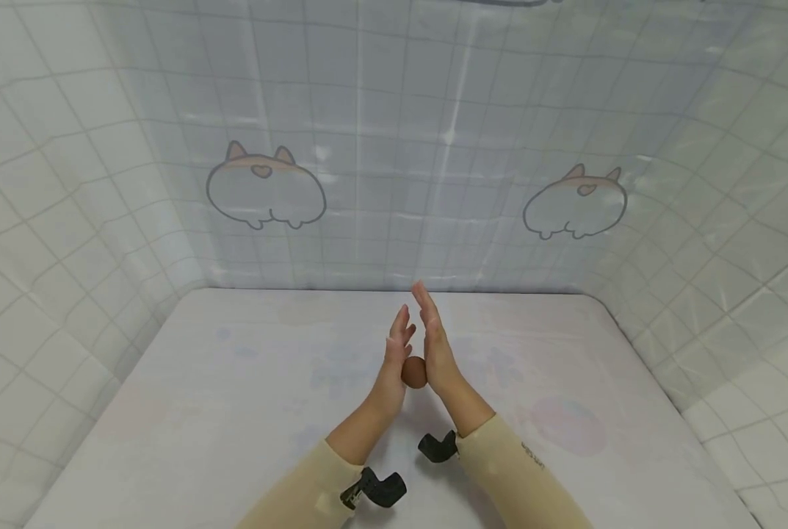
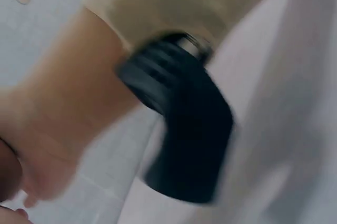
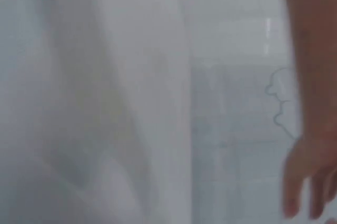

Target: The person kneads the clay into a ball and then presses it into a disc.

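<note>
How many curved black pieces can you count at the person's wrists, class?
2. The left black piece is at the left cuff; the right black piece is at the right cuff. Any beneath the arms would be hidden.

Ball [image 1: 414, 372]: plain brown. Left sleeve [image 1: 301, 496] and right sleeve [image 1: 515, 470]: pale beige; right one carries small dark lettering. Left wrist mount [image 1: 383, 491] and right wrist mount [image 1: 437, 447]: black. Tabletop [image 1: 202, 419]: off-white, faint washed-out pink and blue blotches, pinkish oval [image 1: 568, 425] at right. Back sheet [image 1: 394, 103]: bluish grey, thin grey grid, whitish glare streaks. Left animal drawing [image 1: 266, 195] and right animal drawing [image 1: 575, 206]: grey outline, pale body, orange-tan band and ears. Side sheets [image 1: 43, 242]: whiter, same grey grid pattern.
</note>
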Motion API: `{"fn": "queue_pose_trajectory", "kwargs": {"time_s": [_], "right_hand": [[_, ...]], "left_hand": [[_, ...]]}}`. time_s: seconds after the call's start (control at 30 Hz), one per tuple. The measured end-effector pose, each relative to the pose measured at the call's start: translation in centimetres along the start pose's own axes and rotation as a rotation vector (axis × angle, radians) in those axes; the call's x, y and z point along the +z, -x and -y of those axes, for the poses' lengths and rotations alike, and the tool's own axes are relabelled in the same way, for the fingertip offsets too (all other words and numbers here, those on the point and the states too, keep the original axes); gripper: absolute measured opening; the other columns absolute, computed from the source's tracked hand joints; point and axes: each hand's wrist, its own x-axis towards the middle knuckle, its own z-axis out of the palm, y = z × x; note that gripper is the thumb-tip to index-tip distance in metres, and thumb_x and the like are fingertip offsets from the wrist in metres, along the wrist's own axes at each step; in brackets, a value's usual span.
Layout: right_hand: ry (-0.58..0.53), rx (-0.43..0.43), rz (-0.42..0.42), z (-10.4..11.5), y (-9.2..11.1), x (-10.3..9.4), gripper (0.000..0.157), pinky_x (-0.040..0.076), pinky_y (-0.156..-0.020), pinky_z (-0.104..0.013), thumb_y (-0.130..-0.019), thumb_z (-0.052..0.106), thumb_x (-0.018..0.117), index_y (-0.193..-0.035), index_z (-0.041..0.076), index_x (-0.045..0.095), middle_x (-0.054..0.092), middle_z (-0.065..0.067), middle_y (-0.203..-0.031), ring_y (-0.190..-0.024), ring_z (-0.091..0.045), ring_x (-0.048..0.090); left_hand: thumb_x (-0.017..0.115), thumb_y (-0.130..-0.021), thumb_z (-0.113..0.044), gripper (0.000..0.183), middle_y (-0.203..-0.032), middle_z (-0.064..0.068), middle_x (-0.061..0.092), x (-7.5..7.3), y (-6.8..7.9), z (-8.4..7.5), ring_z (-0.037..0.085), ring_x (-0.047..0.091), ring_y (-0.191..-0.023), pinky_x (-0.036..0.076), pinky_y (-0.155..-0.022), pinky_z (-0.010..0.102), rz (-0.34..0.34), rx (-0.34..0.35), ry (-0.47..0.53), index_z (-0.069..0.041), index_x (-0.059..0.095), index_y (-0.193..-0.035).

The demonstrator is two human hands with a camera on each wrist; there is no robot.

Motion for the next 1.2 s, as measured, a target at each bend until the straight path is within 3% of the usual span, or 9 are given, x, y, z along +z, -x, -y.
{"fn": "queue_pose_trajectory", "kwargs": {"time_s": [0.17, 0.33, 0.43, 0.6, 0.73, 0.8, 0.93, 1.1, 1.2], "right_hand": [[-0.012, 0.049, 0.071, -1.1, 0.8, 0.3, 0.088, 0.007, -0.117, -0.062, -0.096, 0.077, 0.014, -0.162, 0.018, 0.013, 0.012, -0.005, -0.167, -0.152, -0.026, 0.009], [0.002, 0.020, 0.123, -0.8, 1.4, 1.1, 0.087, 0.011, -0.118, -0.060, -0.098, 0.075, 0.012, -0.162, 0.016, 0.010, 0.011, -0.006, -0.167, -0.152, -0.027, 0.009], [-0.026, 0.027, 0.143, -0.3, 1.9, 1.7, 0.087, 0.014, -0.117, -0.060, -0.098, 0.074, 0.013, -0.162, 0.016, 0.006, 0.008, -0.005, -0.167, -0.152, -0.029, 0.010], [-0.201, 0.096, 0.143, 0.4, 2.4, 2.4, 0.084, 0.015, -0.117, -0.062, -0.098, 0.074, 0.015, -0.162, 0.022, 0.000, 0.004, -0.008, -0.167, -0.151, -0.037, 0.010], [-0.309, 0.102, 0.102, 1.3, 2.2, 2.5, 0.080, 0.014, -0.116, -0.063, -0.101, 0.070, 0.012, -0.162, 0.021, -0.002, 0.004, -0.012, -0.167, -0.151, -0.038, 0.008], [-0.324, 0.076, 0.060, 1.8, 1.9, 2.4, 0.078, 0.012, -0.117, -0.063, -0.102, 0.067, 0.012, -0.162, 0.018, -0.001, 0.006, -0.013, -0.167, -0.151, -0.035, 0.009], [-0.297, 0.019, -0.004, 2.6, 1.0, 1.9, 0.075, 0.009, -0.118, -0.060, -0.104, 0.063, 0.013, -0.162, 0.017, 0.000, 0.010, -0.010, -0.167, -0.152, -0.029, 0.010], [-0.183, -0.016, -0.008, 2.3, 0.2, 1.2, 0.076, 0.008, -0.118, -0.060, -0.104, 0.064, 0.014, -0.162, 0.016, 0.001, 0.009, -0.009, -0.167, -0.152, -0.033, 0.008], [-0.116, 0.005, -0.006, 1.5, 0.0, 0.8, 0.080, 0.006, -0.118, -0.060, -0.102, 0.068, 0.016, -0.162, 0.018, 0.001, 0.008, -0.007, -0.167, -0.152, -0.035, 0.006]], "left_hand": [[0.003, -0.102, -0.063, 0.076, -0.168, 0.003, 0.001, -0.2, -0.2, -1.0, 0.030, 0.007, -0.152, 0.002, -0.116, 0.064, -0.065, 0.023, 0.062, -0.016, -0.001, -0.162], [0.010, -0.099, -0.072, 0.083, -0.167, 0.001, 0.003, -0.6, -0.8, -1.1, 0.025, 0.005, -0.153, -0.002, -0.116, 0.063, -0.133, 0.086, 0.014, -0.018, 0.003, -0.162], [0.012, -0.097, -0.075, 0.087, -0.167, 0.003, 0.003, -0.9, -1.0, -0.8, 0.024, 0.003, -0.153, 0.000, -0.115, 0.066, -0.157, 0.143, -0.081, -0.018, 0.003, -0.162], [0.010, -0.098, -0.074, 0.089, -0.167, 0.013, 0.003, -1.5, -1.2, 0.0, 0.032, 0.002, -0.152, 0.005, -0.111, 0.071, -0.173, 0.310, -0.362, -0.010, 0.009, -0.161], [0.008, -0.102, -0.066, 0.085, -0.165, 0.020, 0.006, -2.0, -1.4, 0.6, 0.039, 0.006, -0.150, 0.008, -0.109, 0.071, -0.154, 0.448, -0.553, -0.003, 0.017, -0.158], [0.007, -0.103, -0.064, 0.083, -0.165, 0.020, 0.008, -2.2, -1.4, 0.9, 0.039, 0.008, -0.150, 0.009, -0.109, 0.070, -0.122, 0.470, -0.601, -0.003, 0.019, -0.157], [0.005, -0.101, -0.066, 0.084, -0.166, 0.017, 0.006, -2.1, -1.1, 1.4, 0.038, 0.006, -0.151, 0.008, -0.108, 0.074, -0.026, 0.398, -0.568, -0.006, 0.016, -0.159], [0.004, -0.100, -0.069, 0.081, -0.168, 0.005, -0.002, -1.6, -0.5, 1.5, 0.032, -0.001, -0.153, 0.003, -0.110, 0.073, 0.057, 0.148, -0.256, -0.017, 0.002, -0.162], [0.003, -0.098, -0.070, 0.081, -0.168, 0.003, -0.007, -1.3, -0.3, 1.1, 0.032, 0.000, -0.153, 0.001, -0.114, 0.068, 0.069, 0.059, -0.078, -0.020, -0.005, -0.162]]}}
